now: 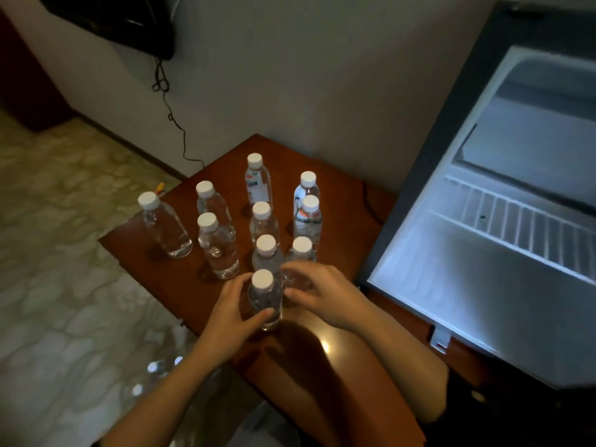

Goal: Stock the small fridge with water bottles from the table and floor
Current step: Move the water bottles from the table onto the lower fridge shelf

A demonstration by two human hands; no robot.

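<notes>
Several clear water bottles with white caps stand upright on a brown wooden table [338, 201]. My left hand [232, 312] grips the nearest bottle [263, 293] around its body, thumb in front and fingers behind. My right hand [317, 293] curls around the lower part of the bottle [301, 250] just to its right. The small fridge [503, 240] stands open at the right, lit inside, with a white wire shelf [529, 224] and nothing on it. More bottles [154, 369] lie blurred on the floor at the table's near left.
A black cable [175, 121] hangs down the wall to the floor behind the table. A dark unit [129, 24] is mounted on the wall at top left. Pale patterned floor [64, 253] spreads to the left. The fridge's left edge stands close to the table's right side.
</notes>
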